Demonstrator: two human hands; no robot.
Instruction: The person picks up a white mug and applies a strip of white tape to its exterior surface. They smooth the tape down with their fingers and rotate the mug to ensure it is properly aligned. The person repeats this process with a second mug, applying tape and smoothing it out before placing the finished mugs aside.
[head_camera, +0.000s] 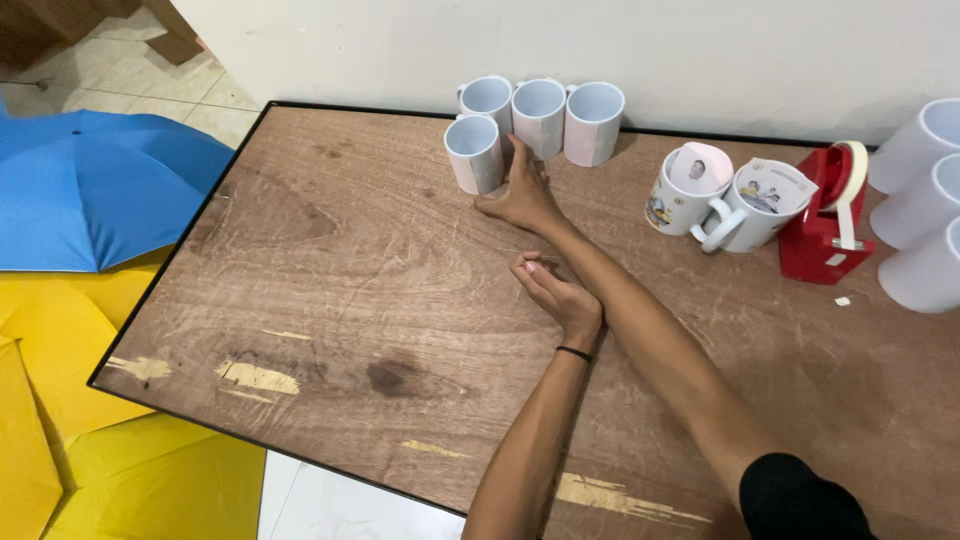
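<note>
- While my right hand (522, 192) reaches across the counter (330, 290) to the far edge, its fingers (519, 150) lie spread and flat, pressed against the nearest white mug (473, 152) and gripping nothing.
- That mug stands upright, just left of and touching my fingertips; three more white mugs (540, 112) stand in a row right behind it against the wall, four in the cluster.
- My left hand (553, 290) rests on the wood nearer me, its fingers curled loosely inward and empty, tucked beside my right forearm; the right hand is plainly the closer one to the mugs.
- Off to the right: two printed mugs (745, 205), one red tape dispenser (820, 230), and three plain white mugs (915, 215) lying on their sides at the frame edge.
- On the floor left: one blue umbrella (90, 190) and yellow umbrellas (110, 470).
</note>
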